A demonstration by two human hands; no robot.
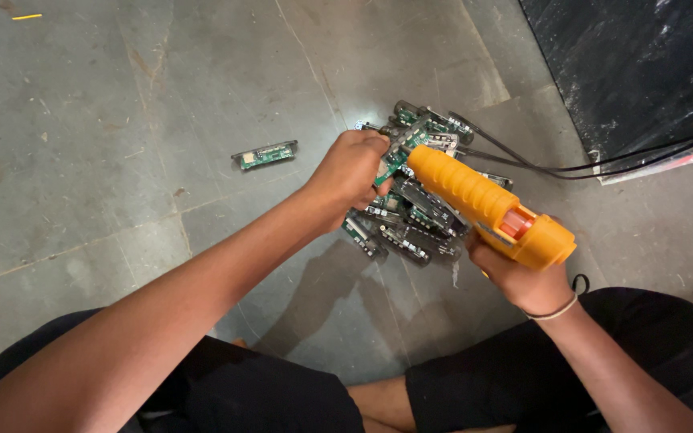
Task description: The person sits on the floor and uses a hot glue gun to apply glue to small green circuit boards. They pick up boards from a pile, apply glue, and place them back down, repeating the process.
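Left hand (352, 168): closed in a fist-like grip around a small green circuit board (395, 160), held up just above the heap. The fingers (366, 144) curl over the board's left end; the free end of the board juts to the right of the hand, toward the tool.

Right hand (523, 277): wrapped around the grip of an orange glue gun (483, 204). The fingers are mostly hidden under the body of the tool, so the trigger hold cannot be told. A thin band sits on the wrist.

Glue gun, long axis: runs from near right to far left, handle end by the right hand, nozzle end meeting the held board just right of the left hand. Nozzle tip and board look to be touching or very nearly so; the exact contact is hidden.

Pile of circuit boards (411, 228): green and dark boards heaped on the floor directly beneath both hands, some overlapping.

Single circuit board (265, 154): lies flat and alone, left of the heap, well apart from it, nearer to the left hand.

Black cables (603, 164): trail from the heap toward the far right.

Floor (122, 120): grey stone slabs. The person's crossed legs in dark cloth sit at the near edge.
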